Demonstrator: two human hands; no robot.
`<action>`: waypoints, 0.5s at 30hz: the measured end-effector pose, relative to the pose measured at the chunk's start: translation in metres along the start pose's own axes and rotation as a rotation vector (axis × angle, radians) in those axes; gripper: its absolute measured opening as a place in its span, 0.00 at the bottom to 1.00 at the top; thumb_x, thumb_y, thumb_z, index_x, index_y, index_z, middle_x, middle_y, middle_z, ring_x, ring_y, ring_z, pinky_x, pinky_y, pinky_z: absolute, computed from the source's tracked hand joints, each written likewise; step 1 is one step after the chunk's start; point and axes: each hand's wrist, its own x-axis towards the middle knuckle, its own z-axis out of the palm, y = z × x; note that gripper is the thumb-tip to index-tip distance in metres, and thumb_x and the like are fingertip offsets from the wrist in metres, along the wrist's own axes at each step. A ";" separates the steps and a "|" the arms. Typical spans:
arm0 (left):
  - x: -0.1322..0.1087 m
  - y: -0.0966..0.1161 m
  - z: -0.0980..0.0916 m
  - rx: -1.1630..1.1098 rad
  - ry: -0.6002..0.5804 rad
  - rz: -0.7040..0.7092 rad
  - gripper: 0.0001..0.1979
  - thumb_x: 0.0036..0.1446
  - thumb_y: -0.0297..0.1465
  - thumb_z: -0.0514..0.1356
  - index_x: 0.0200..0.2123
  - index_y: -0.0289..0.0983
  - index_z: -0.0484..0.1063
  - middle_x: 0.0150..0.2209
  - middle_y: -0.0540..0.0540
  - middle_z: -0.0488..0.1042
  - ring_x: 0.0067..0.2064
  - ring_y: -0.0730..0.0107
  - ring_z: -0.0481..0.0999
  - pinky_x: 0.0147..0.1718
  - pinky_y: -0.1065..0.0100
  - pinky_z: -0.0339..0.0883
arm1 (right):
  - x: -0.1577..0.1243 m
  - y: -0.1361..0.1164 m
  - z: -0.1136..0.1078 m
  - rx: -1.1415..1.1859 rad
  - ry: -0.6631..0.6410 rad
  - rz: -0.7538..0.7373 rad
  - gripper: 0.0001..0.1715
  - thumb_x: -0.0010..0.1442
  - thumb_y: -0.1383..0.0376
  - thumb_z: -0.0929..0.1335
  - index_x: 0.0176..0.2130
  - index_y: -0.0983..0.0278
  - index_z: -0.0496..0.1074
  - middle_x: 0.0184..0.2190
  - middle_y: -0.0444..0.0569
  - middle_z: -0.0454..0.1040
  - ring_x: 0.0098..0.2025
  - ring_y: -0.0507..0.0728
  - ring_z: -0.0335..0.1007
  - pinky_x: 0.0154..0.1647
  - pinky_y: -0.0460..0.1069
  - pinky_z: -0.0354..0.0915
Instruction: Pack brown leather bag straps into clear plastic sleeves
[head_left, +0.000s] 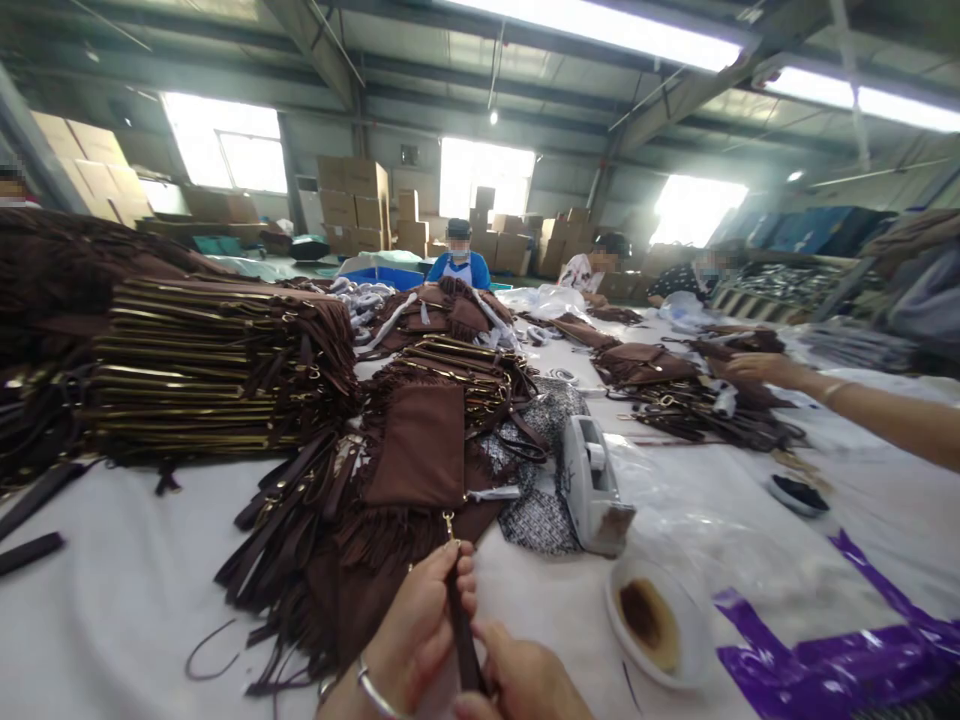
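My left hand (417, 630) and my right hand (517, 685) are both closed on a dark brown strap (460, 625) at the bottom middle. The strap runs up to a small gold clasp (448, 524) at the lower edge of a brown fringed suede bag (417, 450) lying on the white table (112, 590). A silver bracelet sits on my left wrist. More brown straps (285, 520) fan out to the left of the bag.
A tall stack of brown bags with gold zips (202, 375) stands at the left. A white tape dispenser (592, 485), a small white bowl (651, 620) and purple tape (840, 660) lie at the right. Another person's arm (847, 405) reaches in from the right; other workers sit at the far end.
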 end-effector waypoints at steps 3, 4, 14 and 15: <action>0.002 -0.002 -0.006 0.036 -0.040 0.009 0.07 0.64 0.30 0.55 0.35 0.32 0.67 0.23 0.54 0.62 0.18 0.84 0.59 0.16 0.80 0.53 | 0.009 -0.005 -0.032 -0.271 0.081 -0.066 0.13 0.63 0.58 0.63 0.34 0.59 0.75 0.29 0.50 0.79 0.30 0.56 0.72 0.31 0.48 0.57; 0.003 -0.003 -0.008 0.052 -0.052 0.011 0.07 0.64 0.30 0.55 0.35 0.33 0.67 0.23 0.55 0.61 0.18 0.84 0.59 0.16 0.80 0.53 | 0.018 -0.007 -0.047 -0.386 0.125 -0.052 0.16 0.65 0.59 0.60 0.32 0.59 0.74 0.31 0.51 0.78 0.33 0.56 0.72 0.34 0.49 0.57; 0.005 -0.005 -0.017 0.172 -0.066 0.056 0.07 0.58 0.32 0.61 0.37 0.36 0.66 0.24 0.56 0.61 0.20 0.82 0.60 0.18 0.78 0.54 | 0.131 0.026 -0.105 -1.078 0.293 0.160 0.16 0.57 0.75 0.63 0.30 0.69 0.80 0.35 0.64 0.76 0.44 0.65 0.66 0.42 0.56 0.51; 0.005 -0.005 -0.018 0.175 -0.072 0.052 0.08 0.57 0.32 0.62 0.37 0.36 0.65 0.24 0.56 0.61 0.19 0.82 0.60 0.18 0.78 0.53 | 0.134 0.027 -0.103 -1.082 0.304 0.155 0.17 0.58 0.75 0.62 0.30 0.69 0.80 0.35 0.64 0.76 0.44 0.64 0.66 0.41 0.56 0.51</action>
